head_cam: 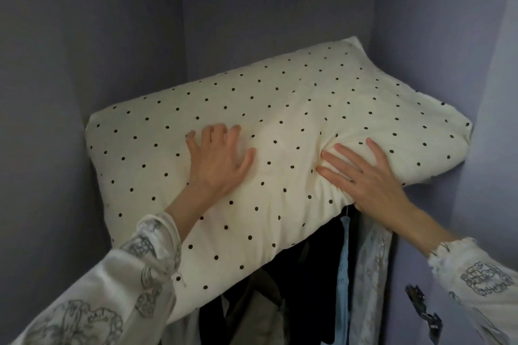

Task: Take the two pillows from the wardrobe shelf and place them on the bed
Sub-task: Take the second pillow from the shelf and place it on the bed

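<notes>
A cream pillow with small black dots [280, 109] fills the upper wardrobe compartment, and its near edge hangs out over the clothes below. My left hand [217, 161] lies flat on its top with the fingers spread. My right hand [361, 176] grips the pillow's front edge at the right: the fingers press into the top and the fabric bunches under them. Only one pillow is visible. The shelf board under it is hidden.
Pale grey wardrobe walls [420, 36] close in on the left, back and right. Below the pillow hang dark clothes [308, 288], a light blue garment [343, 274] and a pale lace one [372, 260]. A black door hinge [423, 308] sits at the lower right.
</notes>
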